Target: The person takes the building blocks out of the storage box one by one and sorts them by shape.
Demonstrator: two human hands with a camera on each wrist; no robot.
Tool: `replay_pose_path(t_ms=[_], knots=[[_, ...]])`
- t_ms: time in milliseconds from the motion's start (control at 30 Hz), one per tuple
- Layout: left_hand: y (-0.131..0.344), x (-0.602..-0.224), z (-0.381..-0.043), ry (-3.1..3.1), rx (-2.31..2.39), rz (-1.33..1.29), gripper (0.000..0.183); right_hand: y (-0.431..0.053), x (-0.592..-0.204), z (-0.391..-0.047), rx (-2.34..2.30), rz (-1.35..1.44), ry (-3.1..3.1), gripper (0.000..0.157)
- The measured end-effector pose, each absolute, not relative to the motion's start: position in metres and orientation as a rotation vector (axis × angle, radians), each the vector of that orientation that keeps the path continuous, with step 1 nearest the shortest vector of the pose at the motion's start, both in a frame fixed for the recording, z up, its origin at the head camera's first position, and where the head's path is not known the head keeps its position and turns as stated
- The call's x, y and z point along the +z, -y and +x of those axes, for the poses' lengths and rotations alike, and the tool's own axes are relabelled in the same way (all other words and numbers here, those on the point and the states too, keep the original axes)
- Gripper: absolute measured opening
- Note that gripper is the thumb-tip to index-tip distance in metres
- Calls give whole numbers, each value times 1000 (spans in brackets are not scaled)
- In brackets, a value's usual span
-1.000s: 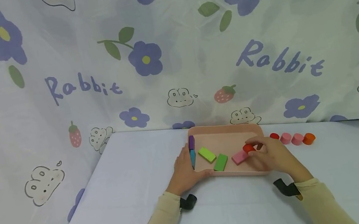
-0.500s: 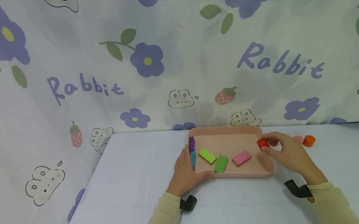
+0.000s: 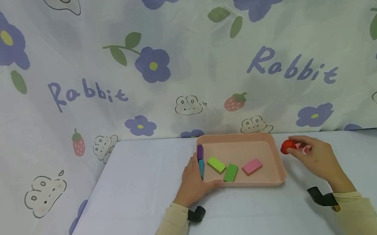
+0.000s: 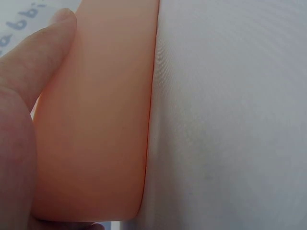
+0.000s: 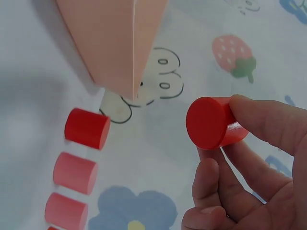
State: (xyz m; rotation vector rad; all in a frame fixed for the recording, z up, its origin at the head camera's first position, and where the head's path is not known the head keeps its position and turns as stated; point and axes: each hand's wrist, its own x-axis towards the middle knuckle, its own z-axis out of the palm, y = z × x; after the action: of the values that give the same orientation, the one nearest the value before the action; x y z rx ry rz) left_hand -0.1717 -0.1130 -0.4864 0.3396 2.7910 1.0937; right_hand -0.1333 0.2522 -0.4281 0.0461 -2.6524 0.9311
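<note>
In the head view my left hand (image 3: 192, 181) rests at the near left corner of a peach tray (image 3: 238, 137). Its thumb lies along the front wall and its fingers along the left side. To the right of the tray, my right hand (image 3: 316, 156) pinches a red cylinder block (image 5: 207, 123) between thumb and fingers, above the table. Inside the tray lie a lime block (image 3: 217, 165), a green block (image 3: 230, 172), a pink block (image 3: 252, 166), a purple block (image 3: 199, 152) and a blue block (image 3: 202, 168).
Below the raised hand, the right wrist view has a row of cylinders: a red one (image 5: 87, 128), a pink one (image 5: 75, 173), another pink one (image 5: 66, 211) and a cut-off reddish edge. A patterned cloth (image 3: 201, 57) hangs behind the white table (image 3: 137, 167).
My right hand has carried the red cylinder from above the pink block, rightward past the tray's right rim. My left hand stays at the tray corner.
</note>
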Motion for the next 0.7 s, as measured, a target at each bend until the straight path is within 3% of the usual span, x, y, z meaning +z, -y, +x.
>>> replay_pose_path(t_ms=[700], knots=[[112,-483,-171,-2788,1089,340,129,-277,-429,-133,936,-204,2693,47]])
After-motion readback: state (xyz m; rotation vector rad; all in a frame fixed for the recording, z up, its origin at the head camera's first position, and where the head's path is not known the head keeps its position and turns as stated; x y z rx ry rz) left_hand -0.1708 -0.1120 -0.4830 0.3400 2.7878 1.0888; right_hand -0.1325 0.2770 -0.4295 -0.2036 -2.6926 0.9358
